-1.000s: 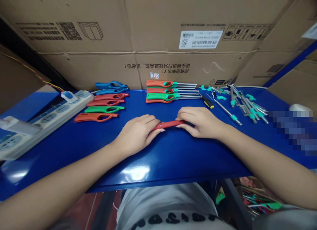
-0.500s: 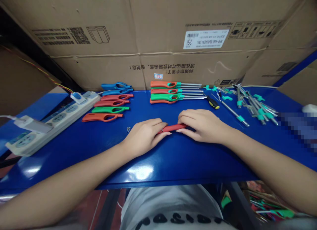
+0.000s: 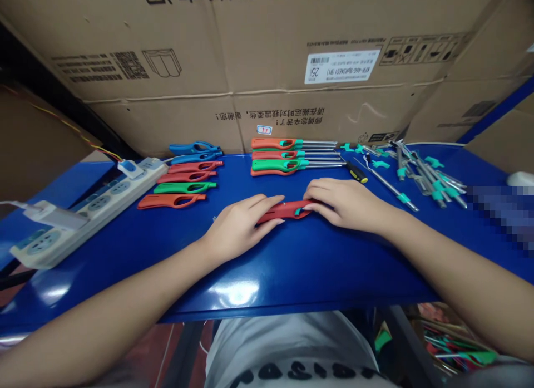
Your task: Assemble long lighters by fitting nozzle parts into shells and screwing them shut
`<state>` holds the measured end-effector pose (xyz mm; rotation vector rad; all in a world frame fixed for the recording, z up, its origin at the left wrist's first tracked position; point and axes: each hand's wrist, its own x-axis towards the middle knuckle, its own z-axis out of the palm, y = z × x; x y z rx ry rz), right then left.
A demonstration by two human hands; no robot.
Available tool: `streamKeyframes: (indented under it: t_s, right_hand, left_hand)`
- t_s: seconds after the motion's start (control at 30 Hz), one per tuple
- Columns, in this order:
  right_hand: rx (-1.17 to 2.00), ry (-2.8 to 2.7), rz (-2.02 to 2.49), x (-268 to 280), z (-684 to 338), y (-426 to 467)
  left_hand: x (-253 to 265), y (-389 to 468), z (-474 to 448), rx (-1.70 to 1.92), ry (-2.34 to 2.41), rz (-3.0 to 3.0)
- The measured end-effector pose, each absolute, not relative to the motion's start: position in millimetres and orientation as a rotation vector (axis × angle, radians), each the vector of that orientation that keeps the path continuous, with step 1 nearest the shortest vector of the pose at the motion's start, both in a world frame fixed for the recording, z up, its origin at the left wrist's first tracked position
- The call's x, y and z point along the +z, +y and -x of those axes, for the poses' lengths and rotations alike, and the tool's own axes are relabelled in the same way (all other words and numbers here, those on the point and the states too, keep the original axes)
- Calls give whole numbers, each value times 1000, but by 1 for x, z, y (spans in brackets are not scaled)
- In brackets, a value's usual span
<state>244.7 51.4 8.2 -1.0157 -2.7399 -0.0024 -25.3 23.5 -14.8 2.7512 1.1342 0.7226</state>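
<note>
A red lighter handle [image 3: 280, 211] lies sideways between my two hands, just above or on the blue table. My left hand [image 3: 237, 226] grips its left end between thumb and fingers. At the other end, my right hand [image 3: 344, 203] pinches around the finger loop, where a teal trigger [image 3: 297, 211] shows. The metal tube of this lighter, if there is one, is hidden behind my right hand. Tiny metal bits [image 3: 215, 219], perhaps screws, lie partly hidden beside my left hand. Behind the hands, several lighters with metal tubes [image 3: 277, 165] are stacked.
Several coloured handles without tubes [image 3: 184, 187] lie in a column at back left, beside a white power strip [image 3: 89, 210]. A black-and-yellow screwdriver [image 3: 357, 172] and a pile of metal tubes with teal triggers [image 3: 438, 185] are at right. A cardboard box [image 3: 233, 54] walls the back.
The red handle has turned in my hands, so its broad side and teal trigger now show. My left fingers have straightened somewhat along it.
</note>
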Motion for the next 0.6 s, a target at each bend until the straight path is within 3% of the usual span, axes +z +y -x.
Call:
streamKeyframes:
  t_s: [0.2, 0.37, 0.6]
  right_hand:
    - [219, -2725, 1041, 6, -250, 58]
    - [393, -2666, 781, 5, -251, 57]
    - [260, -2569, 618, -3, -245, 51]
  left_hand:
    - [-9, 23, 26, 642, 1103, -2836]
    - [-6, 21, 24, 598, 1087, -2807]
    - [-6, 20, 23, 550, 1112, -2799]
